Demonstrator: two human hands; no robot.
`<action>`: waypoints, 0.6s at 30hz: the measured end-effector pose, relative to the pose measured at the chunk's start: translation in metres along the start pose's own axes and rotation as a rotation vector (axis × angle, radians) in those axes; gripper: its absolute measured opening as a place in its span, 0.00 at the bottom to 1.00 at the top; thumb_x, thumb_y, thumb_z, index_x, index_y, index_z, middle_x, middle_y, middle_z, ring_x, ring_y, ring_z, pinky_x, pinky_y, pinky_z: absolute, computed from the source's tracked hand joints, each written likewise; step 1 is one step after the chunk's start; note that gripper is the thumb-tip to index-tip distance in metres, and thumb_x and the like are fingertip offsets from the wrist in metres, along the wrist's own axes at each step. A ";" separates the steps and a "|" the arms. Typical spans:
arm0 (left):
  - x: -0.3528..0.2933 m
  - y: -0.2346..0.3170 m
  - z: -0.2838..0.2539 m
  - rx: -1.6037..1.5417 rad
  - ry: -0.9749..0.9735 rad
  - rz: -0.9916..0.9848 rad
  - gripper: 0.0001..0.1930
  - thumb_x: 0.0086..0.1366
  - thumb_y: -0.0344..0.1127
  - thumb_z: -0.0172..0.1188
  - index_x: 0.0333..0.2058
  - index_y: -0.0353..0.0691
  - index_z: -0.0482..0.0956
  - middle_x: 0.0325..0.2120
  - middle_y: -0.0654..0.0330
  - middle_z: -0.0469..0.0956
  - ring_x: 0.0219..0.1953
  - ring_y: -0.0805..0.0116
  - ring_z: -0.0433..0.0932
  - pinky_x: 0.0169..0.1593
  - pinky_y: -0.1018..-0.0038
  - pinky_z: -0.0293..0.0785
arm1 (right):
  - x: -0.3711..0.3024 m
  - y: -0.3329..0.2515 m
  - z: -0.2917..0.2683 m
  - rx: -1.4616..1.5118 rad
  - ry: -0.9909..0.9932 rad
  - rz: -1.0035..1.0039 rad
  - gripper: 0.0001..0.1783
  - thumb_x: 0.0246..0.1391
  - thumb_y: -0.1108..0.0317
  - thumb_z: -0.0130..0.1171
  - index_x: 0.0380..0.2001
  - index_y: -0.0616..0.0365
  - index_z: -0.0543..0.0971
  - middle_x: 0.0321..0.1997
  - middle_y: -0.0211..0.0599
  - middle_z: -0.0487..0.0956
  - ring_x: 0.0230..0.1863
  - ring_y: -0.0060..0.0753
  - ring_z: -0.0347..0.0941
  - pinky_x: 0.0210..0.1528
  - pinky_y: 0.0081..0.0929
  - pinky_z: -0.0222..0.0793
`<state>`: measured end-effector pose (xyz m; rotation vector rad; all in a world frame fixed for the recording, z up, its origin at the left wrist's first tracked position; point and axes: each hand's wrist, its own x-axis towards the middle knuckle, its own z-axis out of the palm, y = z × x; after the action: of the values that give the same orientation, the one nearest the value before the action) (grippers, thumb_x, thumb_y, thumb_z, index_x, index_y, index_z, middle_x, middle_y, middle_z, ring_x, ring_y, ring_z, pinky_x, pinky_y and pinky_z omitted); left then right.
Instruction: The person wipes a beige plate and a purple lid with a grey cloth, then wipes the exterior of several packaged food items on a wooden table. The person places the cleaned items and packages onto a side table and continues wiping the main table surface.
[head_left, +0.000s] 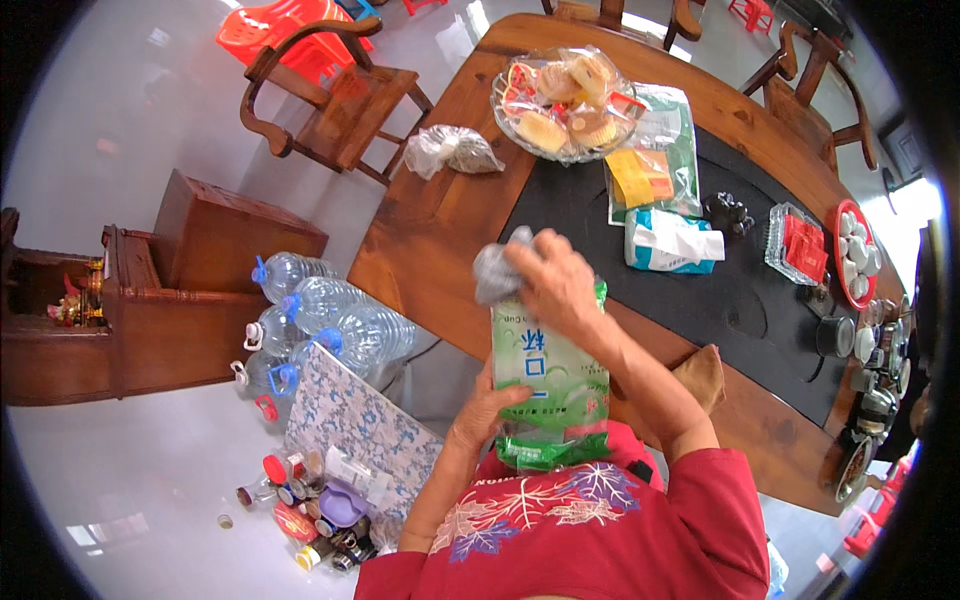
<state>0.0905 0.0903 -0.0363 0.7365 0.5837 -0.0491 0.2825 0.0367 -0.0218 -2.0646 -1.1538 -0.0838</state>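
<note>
Close in front of my body, a green and white printed plastic bag (pixel 560 365) stands upright. My left hand (pixel 482 410) grips its left side, with the thumb across the front. At the bag's top, the fingers of my right hand (pixel 558 283) are closed on a crumpled grey piece (pixel 494 276); whether it is cloth or thin plastic I cannot tell. My right forearm crosses beside the bag's right edge. What the bag holds is mostly hidden.
A wooden table (pixel 440 240) with a black inlay bears a glass bowl (pixel 570 155) of wrapped pastries, a tissue pack (pixel 672 243) and a red tray (pixel 846 275) of cups. Large water bottles (pixel 340 310) and a pile of jars (pixel 320 510) stand on the left floor.
</note>
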 end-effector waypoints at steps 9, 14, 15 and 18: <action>0.019 0.006 -0.015 0.268 0.141 0.323 0.33 0.54 0.24 0.59 0.59 0.39 0.60 0.50 0.54 0.72 0.51 0.62 0.75 0.53 0.67 0.75 | -0.041 -0.013 -0.024 0.356 -0.295 -0.165 0.28 0.35 0.74 0.61 0.46 0.47 0.76 0.38 0.44 0.71 0.42 0.52 0.70 0.44 0.42 0.68; 0.021 0.012 -0.029 -0.295 0.161 0.234 0.31 0.55 0.23 0.58 0.59 0.38 0.59 0.50 0.51 0.72 0.50 0.58 0.76 0.52 0.63 0.77 | -0.068 0.033 -0.046 0.340 -0.327 0.185 0.26 0.38 0.75 0.62 0.46 0.50 0.77 0.38 0.44 0.73 0.41 0.49 0.72 0.42 0.39 0.70; 0.022 0.012 -0.030 -0.307 0.160 0.239 0.31 0.55 0.23 0.58 0.59 0.39 0.59 0.50 0.52 0.72 0.50 0.58 0.76 0.51 0.62 0.77 | -0.066 0.035 -0.049 0.198 -0.228 0.321 0.27 0.36 0.75 0.63 0.47 0.51 0.77 0.38 0.44 0.73 0.42 0.49 0.72 0.42 0.39 0.70; 0.027 0.015 -0.021 -0.200 0.207 0.288 0.31 0.56 0.23 0.58 0.58 0.40 0.59 0.49 0.53 0.73 0.48 0.59 0.77 0.50 0.63 0.78 | -0.046 0.022 -0.049 0.217 -0.059 0.133 0.28 0.34 0.78 0.62 0.45 0.50 0.77 0.38 0.43 0.73 0.40 0.50 0.71 0.40 0.40 0.70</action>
<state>0.1069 0.1193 -0.0538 0.6283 0.6635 0.3511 0.2860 -0.0336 -0.0174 -1.9550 -1.0103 0.1609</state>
